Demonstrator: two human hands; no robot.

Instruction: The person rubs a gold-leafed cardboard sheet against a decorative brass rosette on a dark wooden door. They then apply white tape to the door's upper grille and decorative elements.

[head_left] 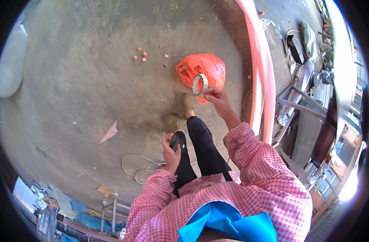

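My right hand (217,99) is closed, pinching the edge of a pale grey ring (205,82) that looks like a roll of tape. The ring is held upright in the air, in front of a red-orange plastic bag (212,66) on the floor. My left hand (171,157), lower and nearer my body, is closed round a small dark object (175,142) whose kind I cannot make out. It is held over my dark trouser leg.
Small pinkish blocks (144,53) lie scattered on the concrete floor (79,76), left of the bag. A pink scrap (109,132) and a pale looped hose (128,165) are at the left. Long pink tubing (263,72) curves past on the right, before metal racks (307,107).
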